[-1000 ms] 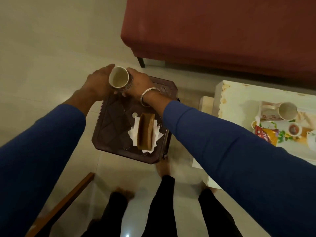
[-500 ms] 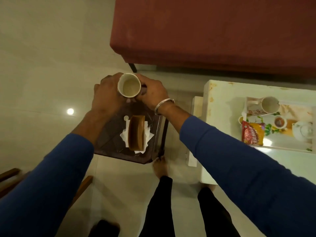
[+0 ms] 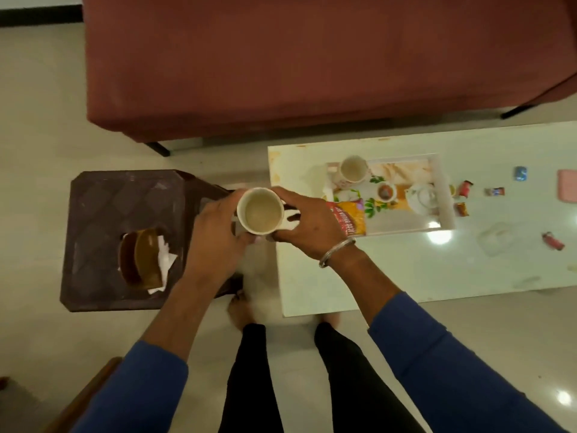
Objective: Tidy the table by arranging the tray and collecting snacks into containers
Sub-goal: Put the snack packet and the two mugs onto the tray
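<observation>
A white mug [image 3: 260, 211] hangs upright in the air between the brown stool and the white table, and it looks empty. My left hand [image 3: 215, 232] grips its left side and my right hand [image 3: 307, 223] grips its right side by the handle. On the white table [image 3: 406, 270] lies a flowered tray [image 3: 445, 195] holding a second mug [image 3: 352, 168], a small cup [image 3: 386, 191], a white teapot [image 3: 423, 196] and a red-and-yellow snack packet [image 3: 351, 221]. Several small wrapped snacks [image 3: 465, 189] lie loose on the table right of the tray.
A brown plastic stool [image 3: 103, 210] at left carries a wooden napkin holder [image 3: 143, 260] with white napkins. A dark red sofa [image 3: 281, 64] fills the back. A clear container [image 3: 496, 239] and a pink object [image 3: 568, 189] sit far right. My legs and feet are below.
Both hands have carried the mug off the stool's far side and rightwards toward the white table. My view has swung right, so more of the table and tray shows.
</observation>
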